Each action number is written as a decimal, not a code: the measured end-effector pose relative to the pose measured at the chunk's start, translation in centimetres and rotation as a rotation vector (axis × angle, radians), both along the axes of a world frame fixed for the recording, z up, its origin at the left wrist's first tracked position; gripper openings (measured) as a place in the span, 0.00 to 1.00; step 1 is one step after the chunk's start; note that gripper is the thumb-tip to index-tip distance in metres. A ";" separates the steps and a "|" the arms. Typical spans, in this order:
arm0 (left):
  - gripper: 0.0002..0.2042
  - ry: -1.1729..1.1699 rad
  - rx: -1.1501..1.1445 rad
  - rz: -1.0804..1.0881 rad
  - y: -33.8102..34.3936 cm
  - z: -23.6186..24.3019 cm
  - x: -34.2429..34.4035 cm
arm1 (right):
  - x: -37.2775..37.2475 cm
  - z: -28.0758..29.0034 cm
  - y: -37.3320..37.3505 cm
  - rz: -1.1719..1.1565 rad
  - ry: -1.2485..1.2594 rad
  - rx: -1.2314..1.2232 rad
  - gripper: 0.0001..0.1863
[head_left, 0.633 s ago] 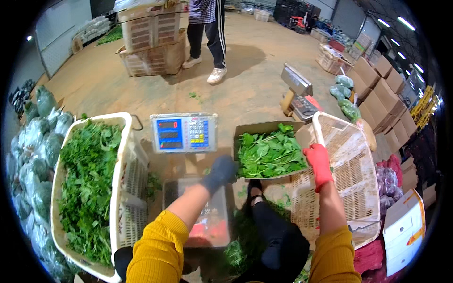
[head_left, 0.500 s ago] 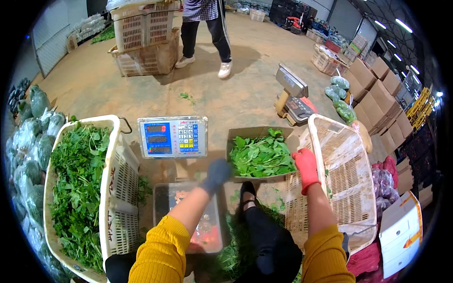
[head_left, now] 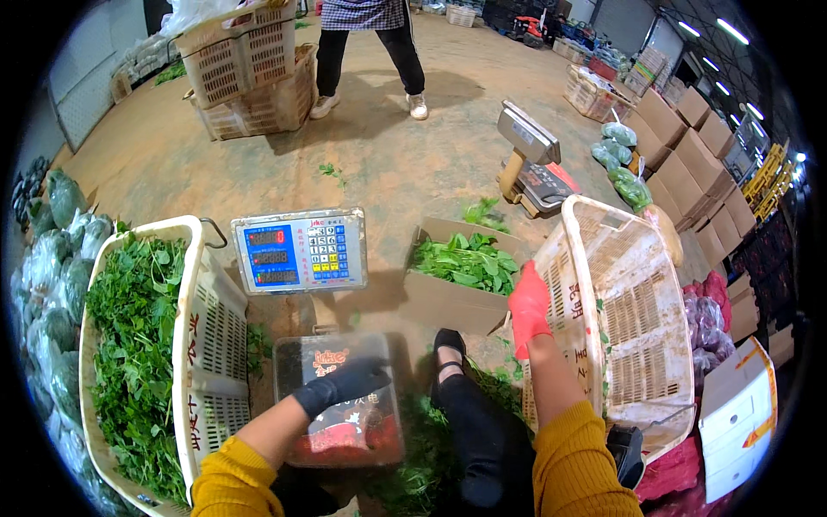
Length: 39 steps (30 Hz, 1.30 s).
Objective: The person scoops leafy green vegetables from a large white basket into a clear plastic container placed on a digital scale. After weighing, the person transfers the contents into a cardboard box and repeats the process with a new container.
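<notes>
My left hand [head_left: 345, 383], in a dark grey glove, is over the metal platform [head_left: 301, 439] of a scale, fingers apart and holding nothing. My right hand [head_left: 531, 302], in a red glove, grips the right corner of an open cardboard box [head_left: 448, 297] of leafy greens [head_left: 461, 258]. The box is low, beyond my foot and beside an empty, dirty white crate [head_left: 642, 362] at my right. The scale's display [head_left: 298, 250] stands left of the box. A white crate [head_left: 215, 362] heaped with greens [head_left: 129, 336] is at my left.
A person [head_left: 362, 52] stands ahead beside stacked crates [head_left: 250, 103]. A second scale [head_left: 530, 138] stands behind the right crate. Bagged produce [head_left: 60, 310] lines the left; cartons [head_left: 698, 189], bags [head_left: 702, 327] and a white box [head_left: 732, 414] line the right.
My left hand has left the box's side and moved down over the scale platform. The box has dropped farther from me, with my right hand at its corner. The person's legs have shifted.
</notes>
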State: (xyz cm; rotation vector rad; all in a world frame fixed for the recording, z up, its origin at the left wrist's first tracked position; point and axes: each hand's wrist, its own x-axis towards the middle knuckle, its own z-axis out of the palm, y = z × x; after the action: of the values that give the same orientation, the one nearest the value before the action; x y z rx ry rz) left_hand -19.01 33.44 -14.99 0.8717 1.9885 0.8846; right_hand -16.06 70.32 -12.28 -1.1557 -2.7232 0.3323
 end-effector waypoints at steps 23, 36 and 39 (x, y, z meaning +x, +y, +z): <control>0.21 0.108 0.091 -0.174 -6.2 7.7 2.9 | 4.6 1.2 3.4 0.103 -0.035 0.281 0.10; 0.22 0.314 0.004 -0.326 7.3 -1.3 -3.1 | -18.0 -0.7 9.1 0.385 -0.064 0.209 0.20; 0.25 0.813 0.489 -0.206 12.9 0.2 -6.8 | -19.0 -2.3 12.8 0.481 -0.213 0.368 0.23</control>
State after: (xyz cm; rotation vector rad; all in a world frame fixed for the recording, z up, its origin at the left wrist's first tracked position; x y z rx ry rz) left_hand -25.80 46.38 -14.78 1.9191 2.2965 1.0079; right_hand -35.03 83.14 -14.57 -0.4579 -3.0448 -0.2477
